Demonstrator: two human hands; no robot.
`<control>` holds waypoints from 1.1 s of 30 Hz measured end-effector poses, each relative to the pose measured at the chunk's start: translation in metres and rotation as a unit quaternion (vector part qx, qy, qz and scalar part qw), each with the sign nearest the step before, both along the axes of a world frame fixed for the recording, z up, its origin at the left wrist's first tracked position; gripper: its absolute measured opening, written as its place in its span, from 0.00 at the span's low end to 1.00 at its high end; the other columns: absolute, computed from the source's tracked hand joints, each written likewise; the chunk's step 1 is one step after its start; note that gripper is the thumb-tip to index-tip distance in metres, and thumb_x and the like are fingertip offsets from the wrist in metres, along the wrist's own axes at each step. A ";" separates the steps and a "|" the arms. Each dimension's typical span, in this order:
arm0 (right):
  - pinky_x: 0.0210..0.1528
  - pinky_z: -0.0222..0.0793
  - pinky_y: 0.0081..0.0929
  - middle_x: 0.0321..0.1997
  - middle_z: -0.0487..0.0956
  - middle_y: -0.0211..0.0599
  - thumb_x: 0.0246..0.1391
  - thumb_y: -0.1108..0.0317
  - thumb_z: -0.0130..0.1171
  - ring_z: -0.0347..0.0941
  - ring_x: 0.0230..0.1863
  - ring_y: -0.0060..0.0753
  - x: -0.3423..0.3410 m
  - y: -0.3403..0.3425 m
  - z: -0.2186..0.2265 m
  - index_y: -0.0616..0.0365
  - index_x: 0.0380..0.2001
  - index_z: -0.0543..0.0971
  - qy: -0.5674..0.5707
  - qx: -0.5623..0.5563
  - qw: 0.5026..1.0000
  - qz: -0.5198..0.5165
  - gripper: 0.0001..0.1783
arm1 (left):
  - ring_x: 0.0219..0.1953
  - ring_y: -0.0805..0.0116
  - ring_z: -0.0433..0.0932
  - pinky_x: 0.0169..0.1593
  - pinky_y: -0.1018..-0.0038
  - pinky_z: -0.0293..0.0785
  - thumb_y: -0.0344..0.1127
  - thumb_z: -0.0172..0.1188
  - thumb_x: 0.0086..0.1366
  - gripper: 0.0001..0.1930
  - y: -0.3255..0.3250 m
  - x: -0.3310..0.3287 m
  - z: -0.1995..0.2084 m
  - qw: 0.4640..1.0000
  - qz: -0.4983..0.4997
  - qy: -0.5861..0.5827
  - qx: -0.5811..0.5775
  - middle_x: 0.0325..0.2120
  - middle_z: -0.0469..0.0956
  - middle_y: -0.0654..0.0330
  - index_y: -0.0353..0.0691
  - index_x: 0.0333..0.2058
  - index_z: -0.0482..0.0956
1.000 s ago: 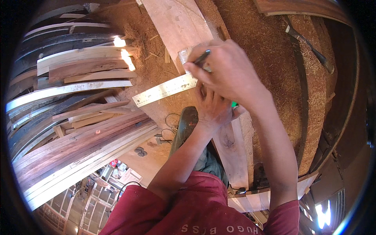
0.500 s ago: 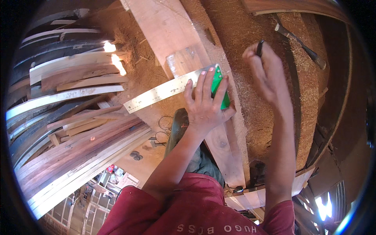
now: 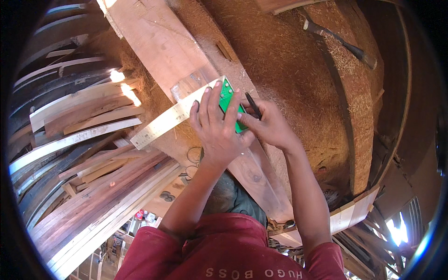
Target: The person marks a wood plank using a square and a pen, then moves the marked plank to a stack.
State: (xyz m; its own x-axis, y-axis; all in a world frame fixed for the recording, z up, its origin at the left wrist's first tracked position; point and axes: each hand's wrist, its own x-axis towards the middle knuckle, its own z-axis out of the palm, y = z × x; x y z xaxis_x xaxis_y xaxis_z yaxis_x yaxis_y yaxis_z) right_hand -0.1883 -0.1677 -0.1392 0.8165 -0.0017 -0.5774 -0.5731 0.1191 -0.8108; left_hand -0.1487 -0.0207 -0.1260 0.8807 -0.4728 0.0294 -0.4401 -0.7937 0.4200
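A try square with a long metal blade [image 3: 163, 119] and a green stock [image 3: 227, 95] lies across a pale wooden board [image 3: 254, 175]. My left hand [image 3: 219, 133] presses it down, its fingers over the blade and the stock, its thumb by the stock's near end. In my right hand [image 3: 270, 126] is a black pen [image 3: 252, 104], gripped between the fingers and pointing up and left. The right thumb reaches to the green stock's edge, beside my left hand. A short wooden block [image 3: 191, 84] sits on the board just beyond the blade.
Stacked planks and strips [image 3: 93, 205] fill the left side. A long tool [image 3: 340, 42] with a dark shaft lies at the upper right on a plank [image 3: 359, 116] strewn with shavings. Sawdust [image 3: 298, 70] covers the surface right of the board. My knee [image 3: 219, 196] is below the board.
My right hand with the pen has come down and left, from the right side to the try square's stock. My left hand stays on the square; the whole view has shifted a little.
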 end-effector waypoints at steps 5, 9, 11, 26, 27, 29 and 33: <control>0.33 0.69 0.31 0.26 0.77 0.28 0.60 0.63 0.66 0.67 0.32 0.15 0.008 -0.003 -0.009 0.66 0.33 0.81 0.004 -0.014 0.999 0.028 0.13 | 0.67 0.48 0.66 0.68 0.48 0.54 0.40 0.60 0.50 0.32 -0.001 0.005 -0.007 1.000 -0.002 -0.026 0.005 0.65 0.69 0.47 0.50 0.59 0.79; 0.32 0.68 0.30 0.24 0.75 0.26 0.60 0.63 0.67 0.67 0.32 0.15 0.011 -0.003 -0.002 0.65 0.31 0.81 0.019 0.010 1.000 0.012 0.14 | 0.67 0.48 0.65 0.69 0.48 0.54 0.40 0.59 0.51 0.32 0.000 0.005 -0.007 0.999 -0.003 -0.030 0.019 0.64 0.69 0.47 0.50 0.59 0.78; 0.31 0.67 0.29 0.24 0.74 0.25 0.60 0.62 0.67 0.66 0.31 0.14 0.010 -0.004 -0.004 0.65 0.31 0.81 0.023 -0.006 1.000 0.019 0.15 | 0.67 0.48 0.65 0.69 0.47 0.54 0.41 0.59 0.51 0.32 -0.001 0.005 -0.008 0.999 0.000 -0.029 0.019 0.64 0.69 0.47 0.50 0.59 0.78; 0.30 0.67 0.26 0.24 0.74 0.20 0.62 0.63 0.66 0.65 0.31 0.13 0.015 -0.008 0.005 0.66 0.31 0.82 0.062 0.007 0.997 0.043 0.14 | 0.68 0.48 0.65 0.70 0.46 0.51 0.45 0.60 0.54 0.32 0.000 0.004 -0.010 1.000 0.000 -0.023 0.016 0.66 0.68 0.47 0.50 0.61 0.77; 0.30 0.67 0.26 0.24 0.74 0.20 0.62 0.63 0.66 0.65 0.31 0.13 0.015 -0.008 0.005 0.66 0.31 0.82 0.063 0.007 0.997 0.043 0.14 | 0.68 0.48 0.64 0.70 0.47 0.52 0.43 0.60 0.52 0.33 0.000 0.004 -0.010 1.000 0.001 -0.027 0.012 0.66 0.68 0.47 0.50 0.60 0.77; 0.31 0.67 0.26 0.24 0.73 0.20 0.62 0.63 0.66 0.65 0.31 0.13 0.014 -0.008 0.003 0.66 0.31 0.82 0.048 0.007 0.998 0.035 0.14 | 0.68 0.48 0.64 0.70 0.47 0.52 0.43 0.60 0.51 0.33 -0.001 0.004 -0.008 1.000 0.003 -0.022 0.010 0.66 0.68 0.47 0.50 0.61 0.77; 0.31 0.67 0.26 0.24 0.74 0.21 0.62 0.64 0.66 0.65 0.31 0.13 0.014 -0.009 0.004 0.66 0.31 0.81 0.064 0.004 0.997 0.048 0.14 | 0.69 0.48 0.64 0.70 0.46 0.52 0.44 0.61 0.51 0.35 -0.001 0.003 -0.010 1.000 0.007 -0.024 0.012 0.66 0.68 0.47 0.50 0.61 0.76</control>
